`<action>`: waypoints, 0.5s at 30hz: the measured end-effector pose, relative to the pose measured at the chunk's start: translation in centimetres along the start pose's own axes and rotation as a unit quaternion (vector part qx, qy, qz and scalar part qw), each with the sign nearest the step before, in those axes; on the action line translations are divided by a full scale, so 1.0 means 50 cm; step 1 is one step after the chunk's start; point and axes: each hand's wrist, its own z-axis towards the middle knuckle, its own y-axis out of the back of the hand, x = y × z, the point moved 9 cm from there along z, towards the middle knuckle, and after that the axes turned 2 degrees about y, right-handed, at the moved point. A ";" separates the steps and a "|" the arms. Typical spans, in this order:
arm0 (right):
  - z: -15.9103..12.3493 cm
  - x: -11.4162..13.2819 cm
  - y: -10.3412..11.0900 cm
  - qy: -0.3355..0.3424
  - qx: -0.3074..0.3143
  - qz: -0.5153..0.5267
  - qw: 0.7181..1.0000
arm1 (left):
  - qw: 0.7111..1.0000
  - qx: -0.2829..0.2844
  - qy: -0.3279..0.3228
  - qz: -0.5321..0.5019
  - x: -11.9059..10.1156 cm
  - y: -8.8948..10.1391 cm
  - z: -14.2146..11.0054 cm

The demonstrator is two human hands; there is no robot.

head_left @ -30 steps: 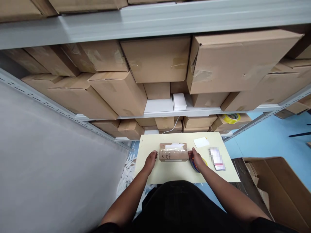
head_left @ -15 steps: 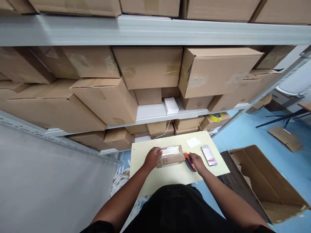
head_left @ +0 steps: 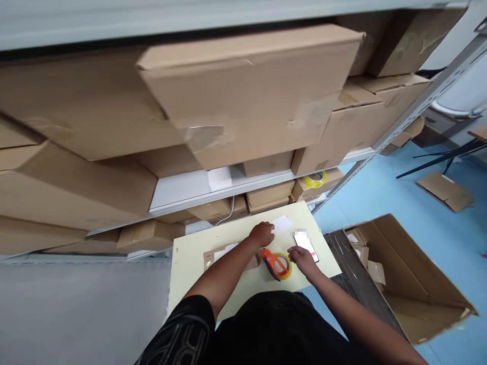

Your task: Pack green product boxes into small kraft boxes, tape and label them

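Stretched across the cream table, my left hand (head_left: 262, 234) has its fingers apart at the left edge of a white card (head_left: 282, 224); whether they touch it is unclear. My right hand (head_left: 302, 257) is closed, fingers curled, beside the near end of a phone (head_left: 307, 247); anything inside them is hidden. An orange and blue tape dispenser (head_left: 274, 264) with a yellow-edged tape roll lies between my hands, touched by neither. Partly covered by my left forearm, a small taped carton (head_left: 209, 257) with a white label rests on the left of the table.
Shelves (head_left: 182, 195) packed with cardboard boxes (head_left: 243, 96) rise beyond the table (head_left: 232, 299). A yellow tape roll (head_left: 315, 180) sits on a lower box. At right stands a large open carton (head_left: 414, 274) with small boxes inside. Flattened cardboard (head_left: 445, 191) lies on the blue floor.
My left hand has left the small carton and reached right to the white card. My right hand has moved off the tape dispenser towards the phone. The view has swung right.
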 end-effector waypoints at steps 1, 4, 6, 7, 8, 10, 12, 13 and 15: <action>0.006 -0.006 0.014 -0.002 0.003 -0.003 1.000 | 1.000 0.011 0.006 0.010 -0.007 -0.017 0.029; 0.022 -0.019 0.051 -0.014 0.010 -0.009 1.000 | 0.999 0.038 0.014 0.025 -0.024 -0.064 0.100; 0.031 -0.022 0.070 -0.023 0.010 -0.010 1.000 | 0.998 0.049 0.017 0.034 -0.029 -0.090 0.133; 0.034 -0.022 0.078 -0.029 0.010 -0.009 0.999 | 0.998 0.053 0.019 0.038 -0.029 -0.101 0.146; 0.037 -0.022 0.085 -0.034 0.012 -0.006 0.999 | 0.997 0.054 0.019 0.042 -0.029 -0.110 0.156; 0.041 -0.020 0.094 -0.044 0.020 0.003 0.999 | 0.997 0.054 0.018 0.048 -0.028 -0.125 0.172; 0.043 -0.018 0.100 -0.049 0.026 0.013 0.998 | 0.997 0.054 0.017 0.053 -0.026 -0.134 0.182; 0.043 -0.016 0.104 -0.050 0.027 0.016 0.998 | 0.997 0.054 0.015 0.055 -0.026 -0.138 0.185; 0.046 -0.014 0.108 -0.050 0.031 0.021 0.998 | 0.996 0.059 0.012 0.059 -0.024 -0.142 0.190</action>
